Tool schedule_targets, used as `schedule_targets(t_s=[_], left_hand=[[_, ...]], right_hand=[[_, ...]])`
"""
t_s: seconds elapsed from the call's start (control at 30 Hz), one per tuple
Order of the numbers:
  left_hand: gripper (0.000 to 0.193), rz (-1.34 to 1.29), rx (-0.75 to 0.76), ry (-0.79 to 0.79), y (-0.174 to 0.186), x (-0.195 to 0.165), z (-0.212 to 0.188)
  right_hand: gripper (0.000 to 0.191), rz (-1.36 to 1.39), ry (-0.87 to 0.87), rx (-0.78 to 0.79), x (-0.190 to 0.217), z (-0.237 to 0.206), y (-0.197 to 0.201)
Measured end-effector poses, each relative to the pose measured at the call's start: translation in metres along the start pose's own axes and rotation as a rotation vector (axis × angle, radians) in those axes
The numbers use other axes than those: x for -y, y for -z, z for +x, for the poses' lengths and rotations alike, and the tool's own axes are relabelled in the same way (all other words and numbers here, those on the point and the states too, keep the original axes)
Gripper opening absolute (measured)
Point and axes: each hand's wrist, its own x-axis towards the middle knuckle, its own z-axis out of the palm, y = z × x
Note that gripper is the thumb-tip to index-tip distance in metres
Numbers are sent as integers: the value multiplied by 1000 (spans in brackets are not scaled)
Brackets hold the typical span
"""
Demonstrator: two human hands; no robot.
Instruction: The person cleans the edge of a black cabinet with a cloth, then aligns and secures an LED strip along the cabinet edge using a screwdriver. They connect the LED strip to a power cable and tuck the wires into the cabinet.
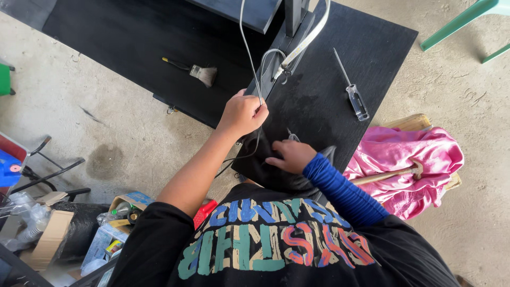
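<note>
Pressing flat on the black table (329,95), the right hand (289,155) steadies it; just beyond, the left hand (241,113) is fisted around a thin cable (245,48). Tugging hard could snap it. Farther right, a screwdriver (355,95) might roll.

Bright, even daylight; soft shadows, sharp focus throughout.

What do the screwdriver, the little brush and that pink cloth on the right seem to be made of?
The screwdriver looks like a thin bare-metal shaft in a clear, glassy plastic handle. The brush seems to have a dark handle with a yellowish tip, a metal band and pale, soft bristles; whether hair or synthetic is unclear. The pink cloth shines in its folds, so probably satin or a similar slick fabric.
</note>
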Motion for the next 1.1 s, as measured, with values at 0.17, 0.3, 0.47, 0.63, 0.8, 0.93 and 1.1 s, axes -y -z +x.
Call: schedule_targets(t_s=[0.17,0.3,0.47,0.63,0.8,0.93,1.1], left_hand=[[22,2,-5,-16,-2,0,1],[22,22,-15,-22,-5,-1,3],[23,58,-32,-40,-6,-3,2],[18,261,-23,-23,-13,-17,-2],[21,434,83,207,-19,-43,-21],[19,421,85,252,-19,-45,-19],[18,377,42,212,-17,-45,-19]], right_hand=[[36,370,32,-621,-41,47,55],[35,420,-35,-627,-59,104,62],[29,316,-140,-762,-55,140,32],[23,226,-88,-827,-63,140,29],[18,43,-8,-803,-79,133,42],[20,-65,74,-719,-89,135,55],[14,-54,87,-654,-92,134,55]])
